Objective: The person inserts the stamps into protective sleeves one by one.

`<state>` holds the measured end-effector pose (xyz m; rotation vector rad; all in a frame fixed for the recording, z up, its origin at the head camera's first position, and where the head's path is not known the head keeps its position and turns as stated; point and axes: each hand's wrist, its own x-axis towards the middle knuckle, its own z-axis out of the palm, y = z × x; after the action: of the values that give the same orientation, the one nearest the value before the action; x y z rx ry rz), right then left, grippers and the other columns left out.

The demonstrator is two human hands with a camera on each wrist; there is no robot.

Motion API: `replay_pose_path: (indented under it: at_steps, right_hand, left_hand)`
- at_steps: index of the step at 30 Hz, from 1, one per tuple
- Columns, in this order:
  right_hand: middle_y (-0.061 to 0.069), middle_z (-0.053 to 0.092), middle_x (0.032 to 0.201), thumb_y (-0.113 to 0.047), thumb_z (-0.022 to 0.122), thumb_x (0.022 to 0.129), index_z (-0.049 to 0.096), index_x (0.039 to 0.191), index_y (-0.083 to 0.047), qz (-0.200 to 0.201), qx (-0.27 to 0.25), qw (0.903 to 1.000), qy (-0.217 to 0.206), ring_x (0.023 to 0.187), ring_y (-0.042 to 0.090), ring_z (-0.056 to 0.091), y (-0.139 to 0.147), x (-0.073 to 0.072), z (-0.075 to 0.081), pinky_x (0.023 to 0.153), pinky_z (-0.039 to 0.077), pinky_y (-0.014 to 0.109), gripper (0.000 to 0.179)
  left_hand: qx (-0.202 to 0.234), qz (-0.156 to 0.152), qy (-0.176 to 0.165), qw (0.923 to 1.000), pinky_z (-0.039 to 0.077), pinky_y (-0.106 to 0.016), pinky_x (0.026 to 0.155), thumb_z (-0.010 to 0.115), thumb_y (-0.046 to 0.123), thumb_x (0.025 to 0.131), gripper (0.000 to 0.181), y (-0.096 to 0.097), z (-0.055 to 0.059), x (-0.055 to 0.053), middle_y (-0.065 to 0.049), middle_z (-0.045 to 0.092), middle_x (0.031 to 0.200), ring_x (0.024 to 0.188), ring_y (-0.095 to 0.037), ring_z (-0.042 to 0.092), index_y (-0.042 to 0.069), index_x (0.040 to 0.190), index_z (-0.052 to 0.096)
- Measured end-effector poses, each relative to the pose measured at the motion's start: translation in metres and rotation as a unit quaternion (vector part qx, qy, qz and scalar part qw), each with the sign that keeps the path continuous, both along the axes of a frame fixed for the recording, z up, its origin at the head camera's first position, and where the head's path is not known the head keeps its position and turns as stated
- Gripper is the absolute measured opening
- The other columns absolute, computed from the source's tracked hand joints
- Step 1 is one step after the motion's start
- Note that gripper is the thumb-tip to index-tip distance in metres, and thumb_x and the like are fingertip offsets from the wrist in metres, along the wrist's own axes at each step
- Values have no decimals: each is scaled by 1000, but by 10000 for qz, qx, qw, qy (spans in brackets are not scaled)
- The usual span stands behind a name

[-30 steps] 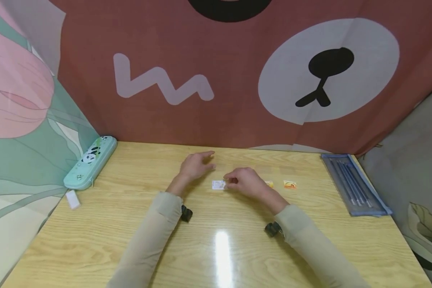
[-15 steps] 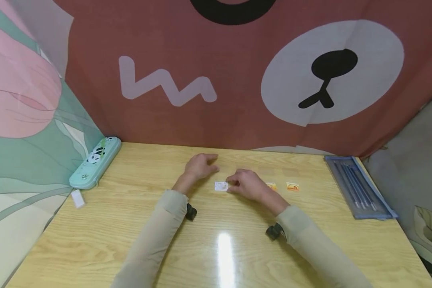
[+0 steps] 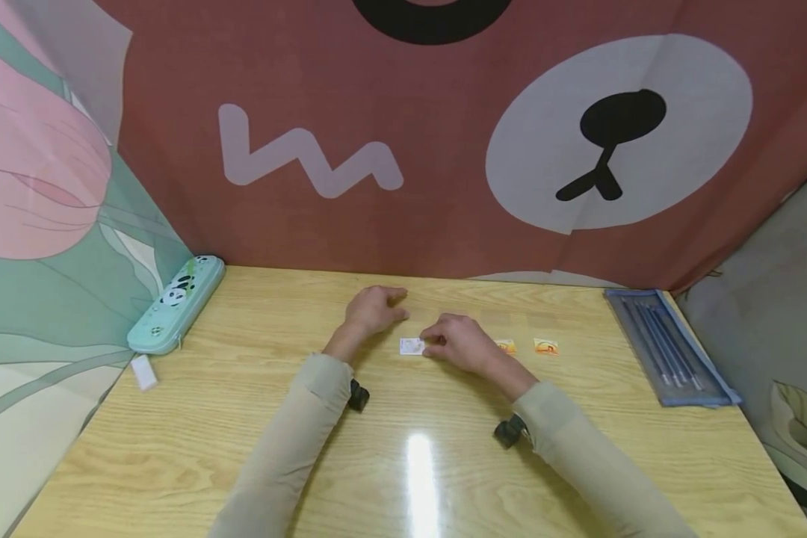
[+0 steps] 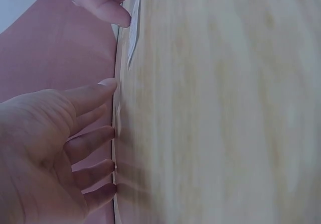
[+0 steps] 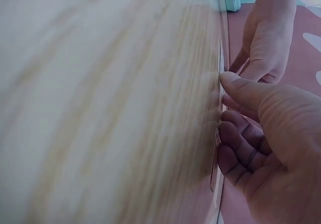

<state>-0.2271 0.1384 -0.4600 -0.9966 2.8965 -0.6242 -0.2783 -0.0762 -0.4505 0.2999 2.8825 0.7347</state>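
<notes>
A small white printed card (image 3: 411, 347) lies near the middle of the wooden table. My right hand (image 3: 462, 344) pinches its right end between thumb and forefinger, covering that end. Seen from the left wrist, the card (image 4: 134, 33) shows as a thin pale strip at the right fingertips. My left hand (image 3: 370, 310) is behind and left of the card, holding nothing, with relaxed fingers spread and fingertips at the tabletop. Two small orange-and-yellow cards lie to the right: one (image 3: 507, 346) partly hidden by the right hand, the other (image 3: 546, 347) fully visible.
A mint pencil case (image 3: 175, 306) with a panda print stands at the back left, with a white eraser-like block (image 3: 144, 372) before it. On the right lies a blue-edged mesh pouch (image 3: 669, 347) of pencils. A brown printed cloth (image 3: 444, 224) hangs behind the table (image 3: 350, 478).
The view shifts slightly as the head moves. Both hands keep nearly the same place, the right one still at the white card's end.
</notes>
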Motion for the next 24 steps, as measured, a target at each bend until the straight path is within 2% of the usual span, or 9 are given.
replay_pose_path:
  at_steps: [5, 10, 16, 20, 24]
  right_hand:
    - [-4, 72, 97, -29, 79, 89, 80, 111, -17, -49, 5, 10000, -2, 83, 8, 61, -1, 1, 1, 76, 53, 28, 25]
    - [-3, 73, 99, -28, 79, 90, 79, 111, -17, -123, 56, 9998, -120, 86, 9, 63, -3, 4, 3, 77, 54, 29, 24]
    - [-3, 72, 99, -28, 78, 91, 79, 111, -17, -200, 140, 9994, -247, 87, 10, 63, -6, 5, 4, 78, 54, 29, 23]
    - [-3, 72, 98, -27, 78, 90, 79, 111, -17, -276, 148, 9991, -285, 86, 9, 62, -6, 5, 5, 78, 54, 29, 23]
    - [-3, 72, 98, -27, 78, 91, 79, 111, -17, -286, 124, 9990, -328, 87, 9, 62, -6, 5, 6, 79, 55, 29, 23]
  left_hand:
    - [-113, -75, 124, 9998, 45, -49, 112, 73, 37, 93, 50, 0, -1, -1, -3, 61, 145, 138, -32, 53, 23, 140, 63]
    - [44, -165, 44, 9998, 40, -47, 117, 74, 33, 93, 45, -3, -1, 0, -6, 61, 145, 139, -32, 52, 17, 135, 67]
    - [42, -355, -141, 9993, 39, -47, 118, 76, 36, 91, 46, -10, 1, 2, -5, 60, 146, 140, -31, 51, 18, 133, 68]
    - [31, -450, -69, 9990, 38, -46, 120, 75, 34, 92, 45, -13, 1, 2, -6, 58, 149, 142, -32, 49, 18, 132, 69]
    - [207, -359, 38, 9991, 40, -46, 118, 76, 30, 91, 39, -14, 0, 1, -8, 61, 145, 139, -32, 52, 16, 127, 72]
